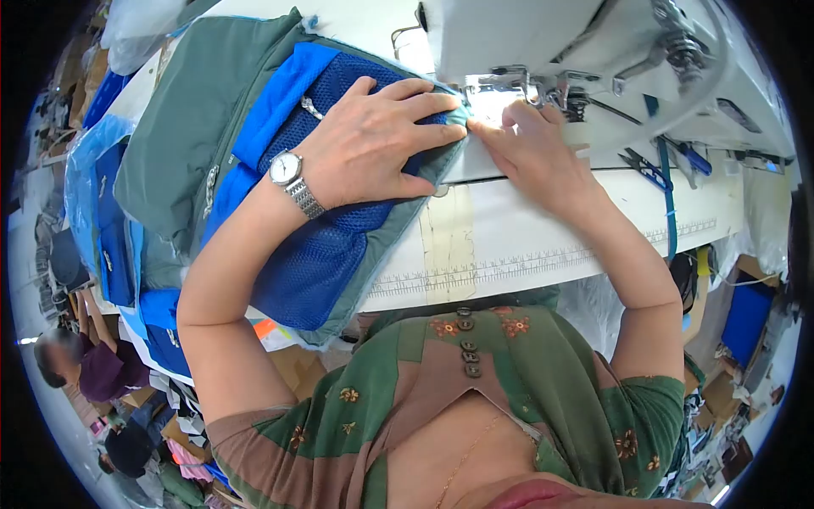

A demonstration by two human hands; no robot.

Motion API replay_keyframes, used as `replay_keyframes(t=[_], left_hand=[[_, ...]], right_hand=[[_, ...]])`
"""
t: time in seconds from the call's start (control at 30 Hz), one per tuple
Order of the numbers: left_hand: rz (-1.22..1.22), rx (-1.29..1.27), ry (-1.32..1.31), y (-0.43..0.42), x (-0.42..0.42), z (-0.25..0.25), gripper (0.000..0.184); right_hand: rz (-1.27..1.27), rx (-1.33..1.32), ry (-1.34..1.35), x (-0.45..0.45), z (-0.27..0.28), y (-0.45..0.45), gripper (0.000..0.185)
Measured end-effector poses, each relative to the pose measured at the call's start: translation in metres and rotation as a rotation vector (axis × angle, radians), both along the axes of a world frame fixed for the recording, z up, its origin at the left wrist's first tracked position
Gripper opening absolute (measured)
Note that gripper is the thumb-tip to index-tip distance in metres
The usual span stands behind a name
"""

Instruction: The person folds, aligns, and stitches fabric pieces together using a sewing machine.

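Observation:
My left hand [373, 140], with a metal wristwatch [286, 169], lies flat with fingers spread on a green fabric bag piece [182, 127] with a blue mesh pocket [309, 276]. Its fingertips press near the piece's right edge, beside the sewing machine's presser foot area [500, 93]. On the other side, my right hand [538, 153] has its fingers curled together, the thumb tip at the fabric edge. Whatever is between those fingers is hidden. Zipper pulls [211, 188] show on the bag piece.
The white sewing table [526, 229] carries a printed ruler strip [543, 261]. Thread snips [647, 168] and a blue-handled tool [697, 159] lie at the right, by a hanging green strap [666, 204]. More blue bag pieces [114, 229] are stacked at left. A person [106, 369] sits further back.

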State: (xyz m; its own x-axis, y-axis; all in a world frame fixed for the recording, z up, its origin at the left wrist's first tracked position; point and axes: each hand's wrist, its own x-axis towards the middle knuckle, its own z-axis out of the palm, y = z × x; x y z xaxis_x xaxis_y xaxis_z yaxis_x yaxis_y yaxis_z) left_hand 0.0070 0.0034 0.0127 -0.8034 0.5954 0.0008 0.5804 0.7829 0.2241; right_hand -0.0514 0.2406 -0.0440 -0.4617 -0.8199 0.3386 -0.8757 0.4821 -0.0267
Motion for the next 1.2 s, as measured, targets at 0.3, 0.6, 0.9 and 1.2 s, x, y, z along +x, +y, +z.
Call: replay_keyframes(t=[0.3,0.6,0.9,1.2], left_hand=[[0.040,0.003,0.010,0.004,-0.009,0.003,0.059],[0.027,0.024,0.021,0.006,-0.008,0.005,0.055],[0.051,-0.005,0.005,0.007,-0.006,-0.002,0.055],[0.067,-0.015,0.070,0.010,-0.004,-0.006,0.036]], right_hand=[[-0.045,-0.231,0.093,-0.009,-0.002,-0.005,0.023],[-0.078,-0.139,0.068,-0.008,-0.005,-0.001,0.020],[-0.058,-0.182,0.162,-0.012,0.007,0.007,0.009],[-0.136,-0.197,0.077,-0.015,0.013,0.014,0.010]])
